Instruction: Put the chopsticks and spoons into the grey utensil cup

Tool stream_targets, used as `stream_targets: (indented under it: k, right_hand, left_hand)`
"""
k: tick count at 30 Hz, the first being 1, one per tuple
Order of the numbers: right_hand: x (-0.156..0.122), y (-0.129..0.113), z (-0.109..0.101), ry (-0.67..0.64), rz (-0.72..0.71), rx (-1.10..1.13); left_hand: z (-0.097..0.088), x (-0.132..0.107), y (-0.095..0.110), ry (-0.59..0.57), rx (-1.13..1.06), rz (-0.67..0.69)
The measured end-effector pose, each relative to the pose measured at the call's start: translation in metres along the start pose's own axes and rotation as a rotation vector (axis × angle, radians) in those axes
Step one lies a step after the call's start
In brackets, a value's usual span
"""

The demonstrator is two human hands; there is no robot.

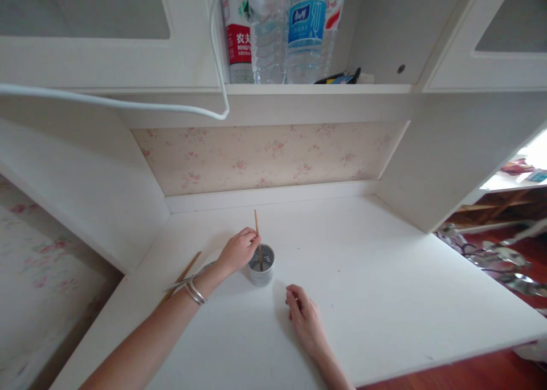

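My left hand (pixel 237 251) pinches a thin wooden chopstick (pixel 257 230) that stands upright with its lower end inside a small perforated metal cup (pixel 261 266) on the white desk (pixel 384 287). Bracelets ring that wrist. My right hand (pixel 304 317) rests on the desk just right of and nearer than the cup, fingers loosely curled, nothing visible in it. Another chopstick (pixel 184 275) and a metal utensil lie on the desk under my left forearm.
A shelf above holds several water bottles (pixel 290 31) and a small dark item (pixel 339 78). A white cable (pixel 128 102) hangs across the upper left. White side panels wall the desk nook. Cluttered items and a red floor (pixel 491 373) lie to the right.
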State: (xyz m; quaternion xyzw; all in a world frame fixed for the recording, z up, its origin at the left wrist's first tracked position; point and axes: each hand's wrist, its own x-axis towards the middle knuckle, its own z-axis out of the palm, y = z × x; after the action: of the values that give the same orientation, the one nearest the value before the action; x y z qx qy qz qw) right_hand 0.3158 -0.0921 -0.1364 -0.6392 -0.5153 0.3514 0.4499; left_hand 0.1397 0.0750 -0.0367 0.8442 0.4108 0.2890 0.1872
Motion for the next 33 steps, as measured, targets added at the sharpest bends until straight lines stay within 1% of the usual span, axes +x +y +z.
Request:
stream_targets:
  k: [8,12,14,16,18,20,22,25,27,29,33]
  right_hand:
    - [0.003,-0.001,0.001,0.002,0.001,-0.016]
    - [0.002,0.001,0.001,0.005,0.004,-0.01]
    - [0.002,0.001,0.001,0.007,0.012,0.0]
    - [0.001,0.0,0.0,0.012,0.017,0.003]
    - [0.001,0.001,0.0,0.019,0.017,-0.003]
    - [0.0,0.002,-0.001,0.021,0.018,-0.01]
    - [-0.001,0.003,0.0,0.03,0.021,-0.027]
    - [0.0,-0.003,0.005,0.062,0.023,-0.082]
    - [-0.001,-0.014,0.014,0.055,0.018,-0.107]
    - [-0.001,-0.03,0.028,-0.006,-0.01,-0.107]
    - [0.002,-0.075,0.063,-0.212,-0.163,-0.146]
  left_hand:
    - [0.004,-0.005,-0.001,-0.005,0.013,-0.025]
    - [0.004,-0.011,-0.002,0.014,-0.011,-0.057]
    - [0.003,-0.018,-0.001,0.075,-0.051,-0.095]
    - [0.002,-0.033,0.0,0.181,-0.119,-0.148]
    - [0.002,-0.054,0.003,0.294,-0.186,-0.219]
    - [0.006,-0.079,0.006,0.353,-0.25,-0.314]
    - [0.013,-0.105,0.009,0.325,-0.351,-0.421]
    - [0.029,-0.138,0.009,0.176,-0.473,-0.546]
    - [0.038,-0.153,0.009,0.105,-0.49,-0.591]
    - [0.042,-0.161,0.008,0.07,-0.494,-0.591]
    - [0.04,-0.167,0.009,0.04,-0.542,-0.551]
